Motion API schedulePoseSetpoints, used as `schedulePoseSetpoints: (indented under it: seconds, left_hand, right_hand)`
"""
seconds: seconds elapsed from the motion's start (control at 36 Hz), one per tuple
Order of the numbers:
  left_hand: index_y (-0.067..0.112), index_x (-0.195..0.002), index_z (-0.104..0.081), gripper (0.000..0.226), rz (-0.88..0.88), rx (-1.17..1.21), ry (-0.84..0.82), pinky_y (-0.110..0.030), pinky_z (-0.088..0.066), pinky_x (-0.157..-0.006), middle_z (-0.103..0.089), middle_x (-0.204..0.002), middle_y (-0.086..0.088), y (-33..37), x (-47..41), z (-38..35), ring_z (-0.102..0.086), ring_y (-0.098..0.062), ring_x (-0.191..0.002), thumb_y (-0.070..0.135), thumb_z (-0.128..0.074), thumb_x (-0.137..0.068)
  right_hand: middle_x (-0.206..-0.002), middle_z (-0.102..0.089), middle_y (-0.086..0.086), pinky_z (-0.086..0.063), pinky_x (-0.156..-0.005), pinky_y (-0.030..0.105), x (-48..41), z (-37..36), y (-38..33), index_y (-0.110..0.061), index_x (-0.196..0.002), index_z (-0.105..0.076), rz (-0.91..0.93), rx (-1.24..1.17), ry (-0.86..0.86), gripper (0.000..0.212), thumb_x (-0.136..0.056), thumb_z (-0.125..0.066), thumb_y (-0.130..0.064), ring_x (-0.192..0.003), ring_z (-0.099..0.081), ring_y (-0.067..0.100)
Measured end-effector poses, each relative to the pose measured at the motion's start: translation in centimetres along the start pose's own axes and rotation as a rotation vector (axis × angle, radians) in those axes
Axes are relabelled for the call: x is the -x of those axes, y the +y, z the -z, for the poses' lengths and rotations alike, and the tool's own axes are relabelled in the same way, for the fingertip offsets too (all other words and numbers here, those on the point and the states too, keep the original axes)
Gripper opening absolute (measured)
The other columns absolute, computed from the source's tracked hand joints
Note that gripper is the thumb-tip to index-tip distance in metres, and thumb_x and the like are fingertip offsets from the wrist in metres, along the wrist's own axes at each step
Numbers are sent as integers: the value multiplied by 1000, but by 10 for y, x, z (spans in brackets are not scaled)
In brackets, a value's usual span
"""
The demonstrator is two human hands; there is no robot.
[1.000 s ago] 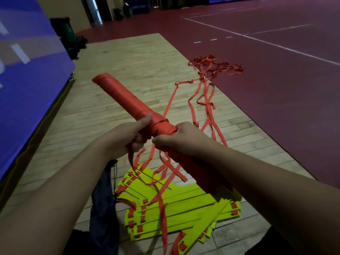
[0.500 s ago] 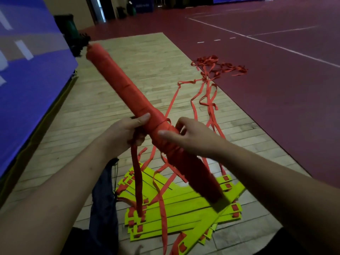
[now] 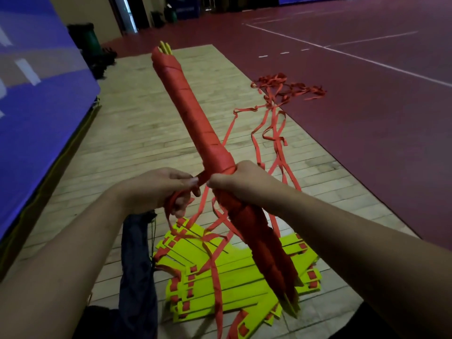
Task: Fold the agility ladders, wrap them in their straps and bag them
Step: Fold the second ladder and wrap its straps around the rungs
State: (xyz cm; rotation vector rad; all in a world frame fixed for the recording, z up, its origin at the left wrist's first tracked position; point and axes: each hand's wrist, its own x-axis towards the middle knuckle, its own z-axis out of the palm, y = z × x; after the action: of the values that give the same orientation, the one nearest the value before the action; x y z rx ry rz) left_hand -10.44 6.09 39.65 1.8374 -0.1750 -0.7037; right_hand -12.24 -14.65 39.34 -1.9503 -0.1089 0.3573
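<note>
Left hand (image 3: 159, 189) pinches a red strap (image 3: 204, 179) close beside right hand (image 3: 234, 179), which grips the wrapped ladder (image 3: 195, 113), slanted above yellow rungs (image 3: 220, 277) on wooden floor (image 3: 137, 133), beside red court (image 3: 367, 118) and blue padding (image 3: 36, 106).

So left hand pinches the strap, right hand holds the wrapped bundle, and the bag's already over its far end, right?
No. The head view shows the dark bag lying on the floor beside the yellow rungs. The left hand does pinch the strap and the right hand holds the bundle.
</note>
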Motion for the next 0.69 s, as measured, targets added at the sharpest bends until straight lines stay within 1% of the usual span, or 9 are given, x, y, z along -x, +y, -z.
schedulePoseSetpoints:
  seconds: [0.08,0.14,0.19,0.25,0.42,0.5,0.56,0.64,0.69]
  left_hand:
    - [0,-95,-59,30,-59,154,36,-23,-42,-47,-40,-60,-3,8,-5,-8,-45,-17,-50,28,-55,-87]
    - [8,-94,-57,40,-66,212,106,-22,-39,-44,-41,-60,-1,13,-12,-21,-43,-15,-48,46,-58,-82]
    - [15,-85,-55,51,-38,184,265,-23,-36,-43,-41,-54,3,10,-21,-34,-42,-13,-46,64,-62,-73]
    - [16,-77,-54,47,-31,209,437,-23,-33,-44,-41,-50,3,5,-25,-38,-42,-13,-43,61,-67,-80]
    - [13,-85,-55,32,-140,502,385,-17,-26,-38,-36,-64,-5,5,-22,-30,-35,-9,-43,43,-67,-82]
    - [13,-86,-60,33,-178,451,334,-18,-29,-41,-40,-61,-2,4,-20,-30,-38,-7,-44,45,-66,-77]
    - [15,-90,-66,32,-182,383,282,-18,-36,-44,-54,-66,-1,3,-17,-31,-47,-8,-50,46,-64,-80]
    - [16,-103,-69,42,-149,350,224,-22,-44,-55,-66,-85,-5,6,-15,-28,-57,-15,-69,51,-60,-82]
    - [10,-116,-64,58,-123,292,229,-26,-44,-56,-58,-89,-12,9,-14,-22,-52,-21,-71,57,-58,-82]
  right_hand:
    - [-67,-66,8,-60,-60,42,1,-3,7,-7,-74,-65,25,200,77,24,-80,-74,-28,-55,-64,20]
    - [-75,-67,10,-59,-58,39,5,-8,9,-13,-73,-58,70,355,119,22,-80,-74,-26,-60,-67,23]
    - [-82,-61,7,-52,-55,32,11,-12,8,-20,-77,-47,178,478,140,29,-81,-75,-25,-69,-65,24]
    - [-88,-54,3,-47,-57,30,14,-14,6,-19,-89,-45,269,507,156,33,-82,-76,-31,-76,-61,21]
    - [-80,-68,1,-52,-50,25,8,4,-10,-10,-104,-60,33,33,80,50,-83,-75,-53,-57,-65,9]
    - [-81,-70,11,-61,-70,38,9,11,-6,-7,-104,-66,-224,-395,-308,40,-89,-71,-43,-69,-68,24]
    - [-82,-69,12,-61,-70,36,11,8,-1,-8,-102,-64,-258,-471,-466,26,-93,-67,-32,-74,-68,26]
    - [-85,-71,16,-60,-71,37,5,6,3,-1,-106,-66,-189,-454,-391,25,-89,-72,-19,-77,-68,29]
    - [-87,-72,20,-59,-76,43,1,8,2,5,-107,-69,-134,-396,-255,36,-82,-78,-19,-77,-67,32]
